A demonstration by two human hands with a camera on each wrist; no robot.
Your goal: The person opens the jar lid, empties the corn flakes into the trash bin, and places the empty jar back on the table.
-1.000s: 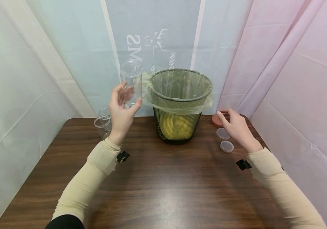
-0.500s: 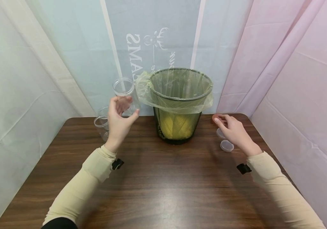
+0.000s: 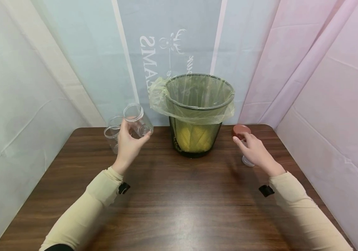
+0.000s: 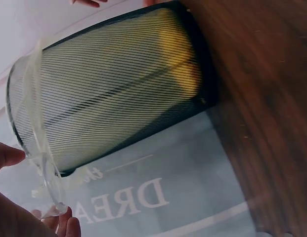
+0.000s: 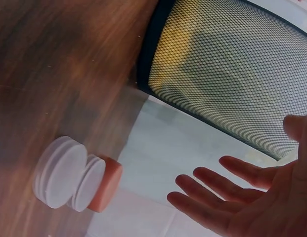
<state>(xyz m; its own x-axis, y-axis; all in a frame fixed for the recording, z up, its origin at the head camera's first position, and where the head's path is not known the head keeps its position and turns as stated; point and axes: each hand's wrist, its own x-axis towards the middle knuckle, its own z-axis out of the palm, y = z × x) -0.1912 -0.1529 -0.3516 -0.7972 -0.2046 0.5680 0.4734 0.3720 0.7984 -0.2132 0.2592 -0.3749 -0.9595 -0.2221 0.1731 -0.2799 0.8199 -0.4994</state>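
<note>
My left hand [image 3: 128, 144] grips a clear jar [image 3: 139, 122] by its side, thumb and fingers around it. The jar leans toward the left and hangs near the table's back edge; in the left wrist view only part of its clear wall [image 4: 53, 187] shows. Two more clear jars [image 3: 111, 139] stand just left of that hand, partly hidden behind it. My right hand [image 3: 257, 150] hovers over the lids with loose, spread fingers and holds nothing. Below it are a reddish-brown lid [image 3: 241, 129] and two whitish lids [image 5: 62, 173], mostly covered by the hand in the head view.
A black mesh bin [image 3: 194, 136] with a pale yellow-green liner [image 3: 160, 101] stands at the table's back, between my hands. Something yellow shows through its lower mesh. Cloth curtains [image 3: 179, 21] enclose the back and sides of the brown wooden table [image 3: 179, 202].
My left hand has lowered the jar, moving down and slightly left, and the jar has tilted more. My right hand has shifted a little toward me, uncovering the reddish-brown lid.
</note>
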